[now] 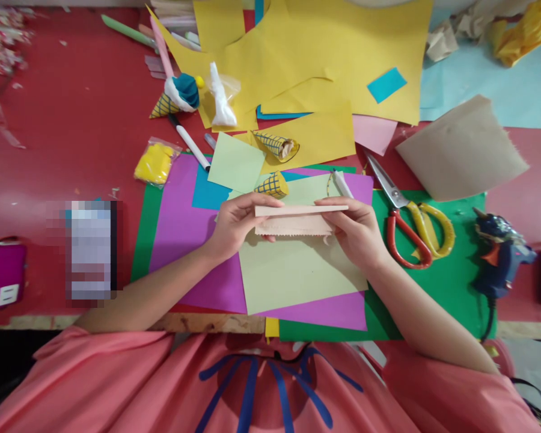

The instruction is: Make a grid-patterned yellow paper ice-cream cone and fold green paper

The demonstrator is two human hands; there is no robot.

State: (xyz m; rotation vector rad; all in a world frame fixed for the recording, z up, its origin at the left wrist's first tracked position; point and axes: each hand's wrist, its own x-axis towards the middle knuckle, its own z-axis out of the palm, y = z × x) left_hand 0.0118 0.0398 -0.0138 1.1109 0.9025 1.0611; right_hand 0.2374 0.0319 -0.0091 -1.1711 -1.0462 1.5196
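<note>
My left hand (237, 224) and my right hand (354, 230) both pinch a folded strip of pale pink paper (295, 219), one at each end, and hold it flat just above a light green sheet (297, 273). The strip's lower edge looks zigzag-cut. The light green sheet lies on a purple sheet (187, 240), which lies on a dark green sheet (437, 288). A small yellow paper cone with a blue grid (273, 185) sits just beyond the strip.
Red and yellow scissors (406, 222) lie right of my right hand; a blue glue gun (500, 255) further right. Yellow sheets (324, 54), another cone (277, 146), a finished paper ice cream (178, 96), a white marker (189, 141) and a brown sheet (462, 147) lie beyond.
</note>
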